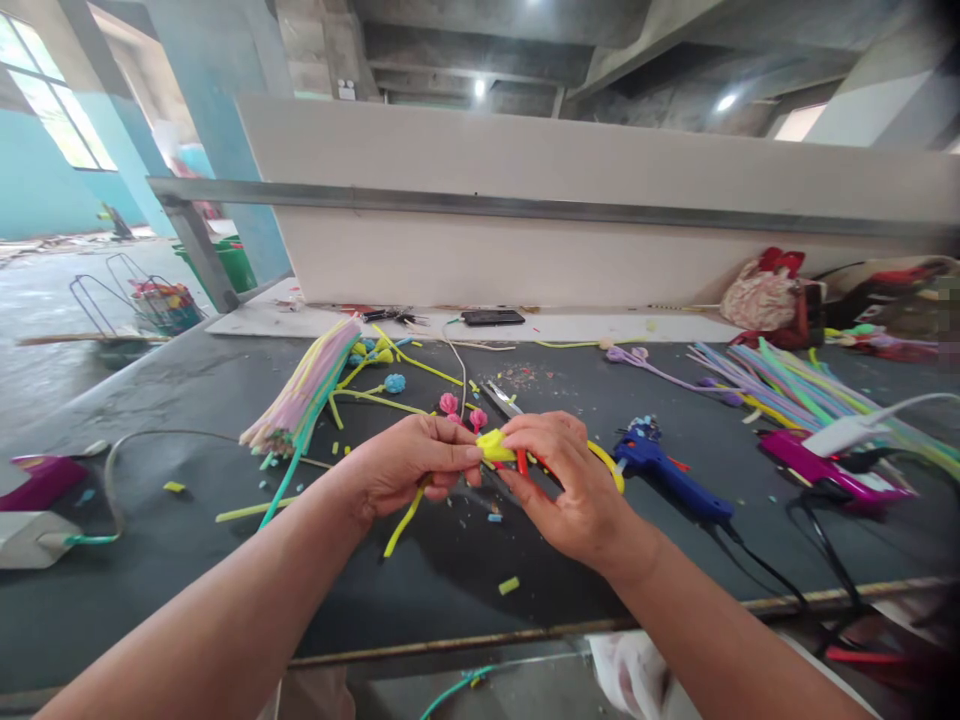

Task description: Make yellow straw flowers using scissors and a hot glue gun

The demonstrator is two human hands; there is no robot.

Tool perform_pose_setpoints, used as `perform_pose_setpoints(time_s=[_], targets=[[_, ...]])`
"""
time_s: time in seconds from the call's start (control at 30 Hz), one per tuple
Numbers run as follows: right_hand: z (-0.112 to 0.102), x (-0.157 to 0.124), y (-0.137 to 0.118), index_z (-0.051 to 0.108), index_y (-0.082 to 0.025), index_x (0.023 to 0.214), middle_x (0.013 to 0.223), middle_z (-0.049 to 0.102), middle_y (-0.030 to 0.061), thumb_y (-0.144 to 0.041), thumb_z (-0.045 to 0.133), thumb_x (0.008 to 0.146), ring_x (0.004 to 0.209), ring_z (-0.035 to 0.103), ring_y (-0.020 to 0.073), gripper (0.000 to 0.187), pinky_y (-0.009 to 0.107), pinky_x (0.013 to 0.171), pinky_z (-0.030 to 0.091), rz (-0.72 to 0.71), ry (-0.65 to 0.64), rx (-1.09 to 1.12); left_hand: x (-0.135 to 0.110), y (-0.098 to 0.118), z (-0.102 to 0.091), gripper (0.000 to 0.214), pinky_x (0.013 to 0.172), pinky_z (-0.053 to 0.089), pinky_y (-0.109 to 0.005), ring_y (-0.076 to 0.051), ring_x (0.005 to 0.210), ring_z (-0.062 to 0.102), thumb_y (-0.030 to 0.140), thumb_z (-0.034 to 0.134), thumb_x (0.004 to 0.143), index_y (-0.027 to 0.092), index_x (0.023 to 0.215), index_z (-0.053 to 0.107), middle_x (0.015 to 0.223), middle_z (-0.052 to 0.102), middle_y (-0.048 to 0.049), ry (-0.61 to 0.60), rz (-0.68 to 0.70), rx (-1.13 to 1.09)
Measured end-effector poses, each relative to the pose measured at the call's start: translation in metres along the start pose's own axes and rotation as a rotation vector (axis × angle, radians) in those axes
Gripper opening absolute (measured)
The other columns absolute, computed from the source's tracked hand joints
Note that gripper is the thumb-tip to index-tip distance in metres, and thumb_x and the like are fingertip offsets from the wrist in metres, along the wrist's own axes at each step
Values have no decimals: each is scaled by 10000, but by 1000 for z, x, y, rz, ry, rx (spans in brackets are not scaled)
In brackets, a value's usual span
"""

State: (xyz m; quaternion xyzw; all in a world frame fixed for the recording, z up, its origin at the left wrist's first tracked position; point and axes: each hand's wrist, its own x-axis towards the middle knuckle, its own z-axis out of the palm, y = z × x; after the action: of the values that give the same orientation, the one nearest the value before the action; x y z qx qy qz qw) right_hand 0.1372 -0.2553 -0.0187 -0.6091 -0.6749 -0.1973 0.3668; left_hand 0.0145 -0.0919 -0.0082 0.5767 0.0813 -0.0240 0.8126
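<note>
Fingertips of a person's left hand (409,470) and right hand (574,490) clamp together on a small yellow piece (495,445), held between them above the middle of the dark worktable (187,540). A yellow stem (403,522) hangs from the left hand toward 7 o'clock. Something red (522,462) shows under the right hand's fingers; what it is cannot be told. A blue glue gun (667,478) lies on the table at 3 o'clock from the hands, near the right one. A bundle of pastel straws (307,390) fans out at 10 o'clock and a second bundle (787,390) at 2 o'clock. Pink flower heads (450,404) sit just beyond the hands at 12 o'clock, with a black phone (492,317) farther back.
</note>
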Motion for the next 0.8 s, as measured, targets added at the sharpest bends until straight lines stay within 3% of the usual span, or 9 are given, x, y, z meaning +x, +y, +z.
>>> perform_pose_setpoints(time_s=[0.23, 0.43, 0.6, 0.8], targets=[[7, -5, -3, 460, -240, 1114, 1063, 572, 77, -192, 547, 805, 965, 572, 209, 325, 397, 880, 441, 347, 37, 221, 4, -7, 2, 213, 379, 248, -152, -3, 398, 353, 251, 700, 701, 82, 816, 639, 634, 589, -19, 128, 92, 94], [1, 0, 8, 500, -218, 1018, 941, 614, 67, -233, 532, 818, 900, 599, 207, 203, 395, 859, 441, 449, 72, 177, 12, -5, 5, 224, 391, 320, -180, -27, 417, 398, 268, 723, 659, 99, 766, 622, 674, 584, -10, 218, 93, 183], [-8, 2, 18, 529, -204, 946, 882, 626, 55, -246, 508, 826, 837, 605, 187, 129, 346, 808, 451, 512, 134, 153, 12, 9, 8, 223, 428, 330, -159, -20, 461, 408, 268, 714, 684, 104, 796, 614, 712, 591, -17, 189, 72, 188], [-3, 4, 12, 526, -212, 938, 744, 622, 13, -321, 493, 842, 696, 609, 160, 149, 285, 647, 468, 696, 38, 393, 13, 8, 7, 315, 446, 346, -153, -27, 478, 444, 369, 699, 704, 109, 867, 626, 711, 585, -15, 190, 30, 98]])
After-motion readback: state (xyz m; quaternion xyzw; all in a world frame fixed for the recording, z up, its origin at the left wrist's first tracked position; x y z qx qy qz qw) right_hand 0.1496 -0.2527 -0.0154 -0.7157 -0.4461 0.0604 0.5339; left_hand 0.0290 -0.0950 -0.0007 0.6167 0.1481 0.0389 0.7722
